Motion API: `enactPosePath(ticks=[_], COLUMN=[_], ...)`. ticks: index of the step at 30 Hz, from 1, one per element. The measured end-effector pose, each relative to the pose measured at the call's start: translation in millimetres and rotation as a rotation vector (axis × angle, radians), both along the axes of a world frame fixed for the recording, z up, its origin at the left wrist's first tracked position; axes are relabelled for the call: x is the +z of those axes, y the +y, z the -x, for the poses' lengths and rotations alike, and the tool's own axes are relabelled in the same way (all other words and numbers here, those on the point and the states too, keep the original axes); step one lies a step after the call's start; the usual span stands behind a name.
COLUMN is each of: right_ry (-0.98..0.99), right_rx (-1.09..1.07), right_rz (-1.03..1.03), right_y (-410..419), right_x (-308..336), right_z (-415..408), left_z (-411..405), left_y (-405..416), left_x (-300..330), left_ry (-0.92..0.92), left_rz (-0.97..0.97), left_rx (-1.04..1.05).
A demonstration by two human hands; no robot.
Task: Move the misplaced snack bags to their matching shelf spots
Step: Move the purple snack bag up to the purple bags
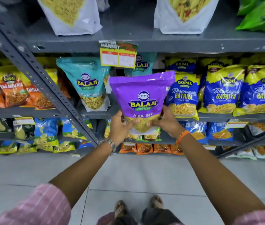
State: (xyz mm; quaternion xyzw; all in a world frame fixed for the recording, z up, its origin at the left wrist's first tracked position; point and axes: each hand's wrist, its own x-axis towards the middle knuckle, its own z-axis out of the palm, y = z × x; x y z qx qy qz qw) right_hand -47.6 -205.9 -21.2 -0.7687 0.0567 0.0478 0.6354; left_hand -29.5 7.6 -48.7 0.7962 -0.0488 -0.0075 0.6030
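Note:
A purple Balaji Aloo Sev bag (pixel 142 95) stands upright in front of the middle shelf, held from below by both hands. My left hand (pixel 120 125) grips its lower left corner and my right hand (pixel 166 121) grips its lower right side. A teal Balaji bag (pixel 88 83) stands on the shelf just to the left, and a second teal bag (pixel 142 64) sits behind the purple one, partly hidden. Blue and yellow Gopal Gathiya bags (pixel 183 96) fill the shelf to the right.
A yellow price tag (pixel 118 54) hangs from the grey shelf edge (pixel 193 46) above the purple bag. A slanted grey metal brace (pixel 47 83) crosses the left shelves. Orange Gopal bags (pixel 13 91) sit at left. Lower shelves hold several chip bags. Grey tiled floor (pixel 128 176) lies below.

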Motion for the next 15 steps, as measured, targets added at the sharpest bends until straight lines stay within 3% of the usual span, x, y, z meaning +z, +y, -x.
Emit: enactPosePath(ticks=[7, 15], right_ry=[-0.082, -0.412], right_rx=[0.018, 0.090], right_rz=[-0.046, -0.099], right_y=[5.5, 10.8], right_x=[101.3, 243.9], right_z=[41.7, 40.4], left_z=[39.1, 32.6], left_y=[9.3, 12.5], left_x=[79.9, 227.6], left_ry=[-0.161, -0.492], left_rz=[0.151, 0.264], left_rx=[0.033, 0.068])
